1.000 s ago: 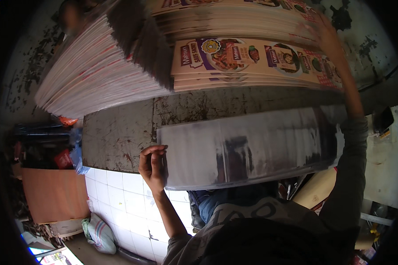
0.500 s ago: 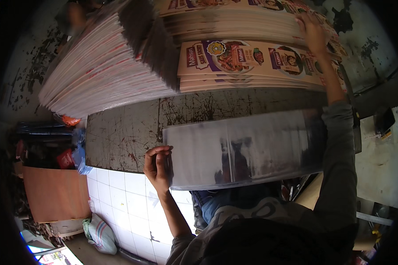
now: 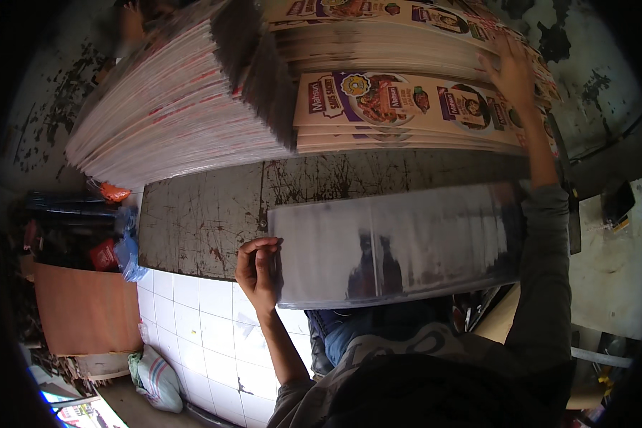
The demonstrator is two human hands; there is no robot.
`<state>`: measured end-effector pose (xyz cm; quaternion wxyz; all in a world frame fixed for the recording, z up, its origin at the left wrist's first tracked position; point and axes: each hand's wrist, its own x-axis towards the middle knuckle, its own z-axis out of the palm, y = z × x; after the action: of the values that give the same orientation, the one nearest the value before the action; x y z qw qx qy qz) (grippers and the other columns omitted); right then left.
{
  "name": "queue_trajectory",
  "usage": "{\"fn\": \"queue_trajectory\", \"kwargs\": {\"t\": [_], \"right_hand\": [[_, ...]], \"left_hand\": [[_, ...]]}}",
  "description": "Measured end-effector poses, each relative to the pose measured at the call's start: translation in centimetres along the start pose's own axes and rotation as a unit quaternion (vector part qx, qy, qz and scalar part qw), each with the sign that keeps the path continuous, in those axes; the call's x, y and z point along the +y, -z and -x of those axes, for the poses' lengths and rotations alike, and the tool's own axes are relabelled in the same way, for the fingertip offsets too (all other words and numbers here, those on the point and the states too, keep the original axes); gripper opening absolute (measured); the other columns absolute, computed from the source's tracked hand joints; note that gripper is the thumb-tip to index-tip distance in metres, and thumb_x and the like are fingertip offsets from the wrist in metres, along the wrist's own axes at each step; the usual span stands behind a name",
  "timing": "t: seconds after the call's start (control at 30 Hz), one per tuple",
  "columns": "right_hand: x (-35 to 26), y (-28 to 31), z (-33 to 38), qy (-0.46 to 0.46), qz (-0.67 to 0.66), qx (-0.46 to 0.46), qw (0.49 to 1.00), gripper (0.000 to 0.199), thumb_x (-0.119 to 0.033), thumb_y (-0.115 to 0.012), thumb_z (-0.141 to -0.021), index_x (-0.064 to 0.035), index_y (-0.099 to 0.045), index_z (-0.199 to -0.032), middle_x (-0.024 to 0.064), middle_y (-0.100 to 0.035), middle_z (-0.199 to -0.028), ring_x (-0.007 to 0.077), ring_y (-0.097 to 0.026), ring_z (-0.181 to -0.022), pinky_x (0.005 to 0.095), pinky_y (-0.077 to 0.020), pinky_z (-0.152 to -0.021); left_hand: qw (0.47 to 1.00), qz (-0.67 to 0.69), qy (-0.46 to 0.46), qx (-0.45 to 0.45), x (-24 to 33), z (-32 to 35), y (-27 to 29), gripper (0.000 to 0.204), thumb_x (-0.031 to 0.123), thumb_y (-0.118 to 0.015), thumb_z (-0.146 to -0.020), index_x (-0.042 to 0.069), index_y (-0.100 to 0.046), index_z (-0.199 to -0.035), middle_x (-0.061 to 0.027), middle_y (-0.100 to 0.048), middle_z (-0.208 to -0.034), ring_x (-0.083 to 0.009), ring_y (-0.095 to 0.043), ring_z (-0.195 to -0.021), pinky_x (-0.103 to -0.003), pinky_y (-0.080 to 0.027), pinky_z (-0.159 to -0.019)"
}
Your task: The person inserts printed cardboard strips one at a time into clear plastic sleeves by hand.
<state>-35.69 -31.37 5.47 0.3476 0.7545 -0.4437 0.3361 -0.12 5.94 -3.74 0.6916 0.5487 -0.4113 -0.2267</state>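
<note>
Bare left hand (image 3: 258, 272), dark grey left sleeve (image 3: 290, 401) ending well behind that grip, bare right hand (image 3: 515, 75), matching right sleeve (image 3: 544, 278) reaching onto the forearm, shadowed shirt (image 3: 406, 342), seemingly grey, rounded pale print (image 3: 431, 330), blue trousers (image 3: 378, 329) bodyward of the left grip

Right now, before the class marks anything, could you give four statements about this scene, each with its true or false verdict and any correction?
1. The left hand is at the left end of the glossy clear plastic. True.
2. The right hand is resting on the white floor. False: the right hand is up at the printed cards.
3. The big whitish pile is left of the printed cards. True.
4. The white sack is at the picture's upper right. False: the white sack is at lower left.
</note>
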Motion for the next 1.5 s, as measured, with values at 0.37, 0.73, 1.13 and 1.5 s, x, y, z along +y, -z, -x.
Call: {"fn": "queue_trajectory", "kwargs": {"t": [0.37,0.73,1.13,1.5], "right_hand": [[0.9,-2.7,1.7,0.02,0.028,0.01,0.999,0.05,-0.011,-0.055,-0.082,-0.0109,-0.042,-0.13,0.0087,-0.051,-0.125,0.0248,-0.049,-0.113,0.0362,-0.043,-0.093],[0.5,10.0,3.5,0.023,-0.025,-0.112,0.993,0.054,0.0,-0.052,-0.077,-0.0236,-0.047,-0.125,0.0099,-0.063,-0.101,0.0285,-0.064,-0.076,0.0389,-0.0499,-0.062],[1.2,25.1,21.2,-0.158,-0.212,-0.219,0.939,0.037,0.007,-0.047,-0.075,0.0007,-0.059,-0.11,0.0131,-0.057,-0.117,0.0326,-0.05,-0.114,0.0441,-0.0334,-0.1],[0.4,20.7,15.7,-0.252,-0.478,-0.309,0.783,0.066,-0.018,-0.073,-0.06,-0.0038,-0.05,-0.12,0.0127,-0.046,-0.123,0.0305,-0.043,-0.116,0.0412,-0.0348,-0.095]], "left_hand": [[0.989,-0.121,0.068,-0.05,2.8,-1.7,-0.4,0.017,0.01,-0.051,-0.087,-0.001,-0.057,-0.099,-0.0088,-0.062,-0.088,-0.0143,-0.056,-0.077,-0.028,-0.045,-0.076],[0.875,-0.427,-0.078,-0.213,4.0,-3.6,-3.3,0.042,0.013,-0.06,-0.079,0.004,-0.05,-0.119,-0.0168,-0.048,-0.124,-0.0358,-0.049,-0.11,-0.044,-0.041,-0.09],[0.844,-0.494,-0.168,-0.128,3.5,-3.3,-3.2,0.038,0.006,-0.064,-0.072,0.007,-0.059,-0.109,-0.0141,-0.062,-0.1,-0.0286,-0.061,-0.085,-0.039,-0.046,-0.08],[0.873,-0.426,-0.19,-0.145,2.4,-2.9,-2.6,0.038,-0.005,-0.062,-0.069,0.011,-0.064,-0.103,-0.0071,-0.051,-0.086,-0.0217,-0.053,-0.081,-0.037,-0.04,-0.077]]}}
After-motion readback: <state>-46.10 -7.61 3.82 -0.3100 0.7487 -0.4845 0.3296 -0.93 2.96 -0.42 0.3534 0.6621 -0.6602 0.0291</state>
